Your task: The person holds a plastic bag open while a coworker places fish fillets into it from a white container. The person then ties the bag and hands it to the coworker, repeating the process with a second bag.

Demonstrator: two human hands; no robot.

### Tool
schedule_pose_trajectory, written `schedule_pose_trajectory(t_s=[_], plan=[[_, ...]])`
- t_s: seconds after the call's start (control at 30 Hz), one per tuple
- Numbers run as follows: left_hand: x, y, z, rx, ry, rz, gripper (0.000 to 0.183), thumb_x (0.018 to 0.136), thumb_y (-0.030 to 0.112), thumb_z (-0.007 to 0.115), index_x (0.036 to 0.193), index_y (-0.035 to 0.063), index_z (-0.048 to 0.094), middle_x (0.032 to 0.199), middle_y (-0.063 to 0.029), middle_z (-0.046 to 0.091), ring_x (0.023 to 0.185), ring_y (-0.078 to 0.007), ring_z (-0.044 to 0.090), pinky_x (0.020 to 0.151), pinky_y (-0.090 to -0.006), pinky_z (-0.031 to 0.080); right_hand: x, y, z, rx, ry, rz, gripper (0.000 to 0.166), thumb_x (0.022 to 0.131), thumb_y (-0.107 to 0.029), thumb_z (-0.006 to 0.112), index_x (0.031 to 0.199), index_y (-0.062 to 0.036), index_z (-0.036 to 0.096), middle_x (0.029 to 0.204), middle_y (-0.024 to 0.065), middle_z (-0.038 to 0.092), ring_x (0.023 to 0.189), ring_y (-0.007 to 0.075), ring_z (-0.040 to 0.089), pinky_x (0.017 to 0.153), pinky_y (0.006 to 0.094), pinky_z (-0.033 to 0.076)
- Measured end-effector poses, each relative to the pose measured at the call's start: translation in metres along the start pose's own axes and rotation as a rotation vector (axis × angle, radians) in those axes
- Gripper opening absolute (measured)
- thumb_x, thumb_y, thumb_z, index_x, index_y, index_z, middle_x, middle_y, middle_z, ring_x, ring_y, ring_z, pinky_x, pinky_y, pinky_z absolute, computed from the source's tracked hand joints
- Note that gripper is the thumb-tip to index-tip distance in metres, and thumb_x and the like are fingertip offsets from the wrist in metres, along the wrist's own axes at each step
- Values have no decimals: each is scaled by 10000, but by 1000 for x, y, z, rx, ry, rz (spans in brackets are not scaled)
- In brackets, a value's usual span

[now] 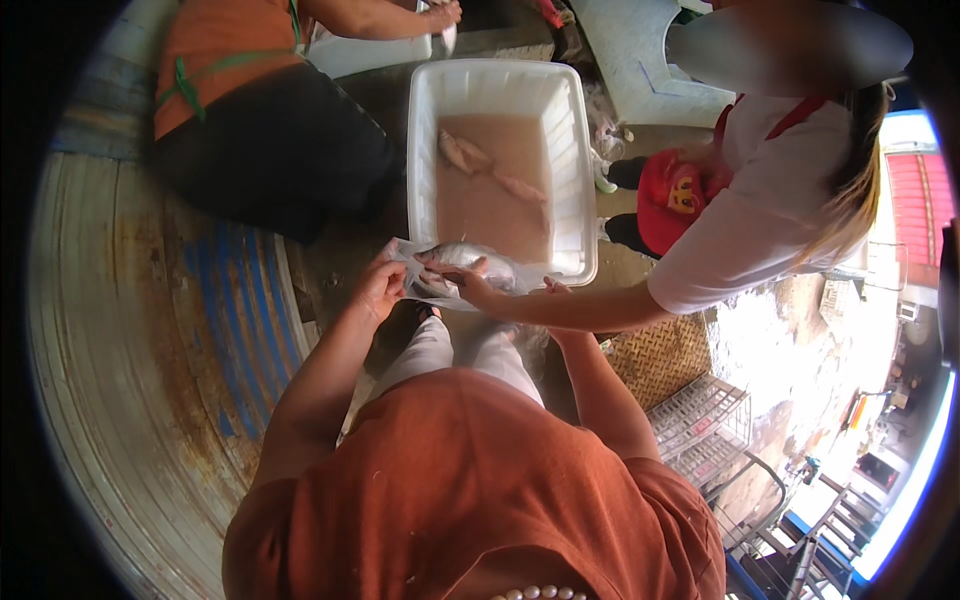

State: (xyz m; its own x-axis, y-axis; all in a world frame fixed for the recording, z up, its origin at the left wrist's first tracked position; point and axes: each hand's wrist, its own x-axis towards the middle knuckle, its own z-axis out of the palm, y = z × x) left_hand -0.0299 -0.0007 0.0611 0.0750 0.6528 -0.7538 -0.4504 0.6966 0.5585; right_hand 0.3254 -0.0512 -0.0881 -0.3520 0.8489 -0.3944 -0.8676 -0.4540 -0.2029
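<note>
A clear plastic bag (401,259) stretches between my hands, over the near end of a white plastic tub (590,187). My left hand (381,286) pinches its left edge. On the other side, my right hand (556,288) grips the bag's right edge, partly hidden behind another person's forearm. A silvery fish (465,255) lies at the bag, and that person's hand (474,286) rests on it from the right. Whether the fish is fully inside cannot be told. Murky brownish water (480,210) fills the tub's bottom, with pinkish fish (465,154) in it.
The person in a white shirt (750,202) leans in from the right. Someone in an orange top (232,60) works at upper left, holding a fish (448,37) by a white container (367,52). Corrugated metal sheeting (150,300) borders the left; plastic crates (705,420) stand at right.
</note>
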Motion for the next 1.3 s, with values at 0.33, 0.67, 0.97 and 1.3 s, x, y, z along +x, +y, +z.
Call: schedule_pose_trajectory(t_s=[0.33,0.67,0.97,1.3], plan=[[-3,-6,-5,-8,6,10,716,714,66,515,1362,126,217,548,37,356,407,-61,278,472,-236,296,-6,3,52,-391,527,25,119,809,-161,526,834,-48,550,652,2,486,472,129,390,500,269,343],[-7,-5,-5,34,12,-23,705,711,63,515,1356,131,238,557,29,378,405,-65,280,484,-245,305,-12,5,75,-545,579,22,164,819,-122,505,903,-4,581,664,18,495,495,128,433,482,241,362],[-1,-10,-9,1,31,-26,675,725,83,519,1346,145,262,559,26,393,394,-68,280,485,-250,311,-10,3,35,-815,428,-48,181,795,-102,503,905,12,592,689,37,530,527,142,473,510,246,386],[2,-10,-8,6,14,-27,658,717,70,509,1326,158,278,567,26,405,374,-67,299,457,-253,316,-8,1,75,-497,568,45,113,817,-119,507,835,-24,564,610,0,454,457,112,388,462,243,327]])
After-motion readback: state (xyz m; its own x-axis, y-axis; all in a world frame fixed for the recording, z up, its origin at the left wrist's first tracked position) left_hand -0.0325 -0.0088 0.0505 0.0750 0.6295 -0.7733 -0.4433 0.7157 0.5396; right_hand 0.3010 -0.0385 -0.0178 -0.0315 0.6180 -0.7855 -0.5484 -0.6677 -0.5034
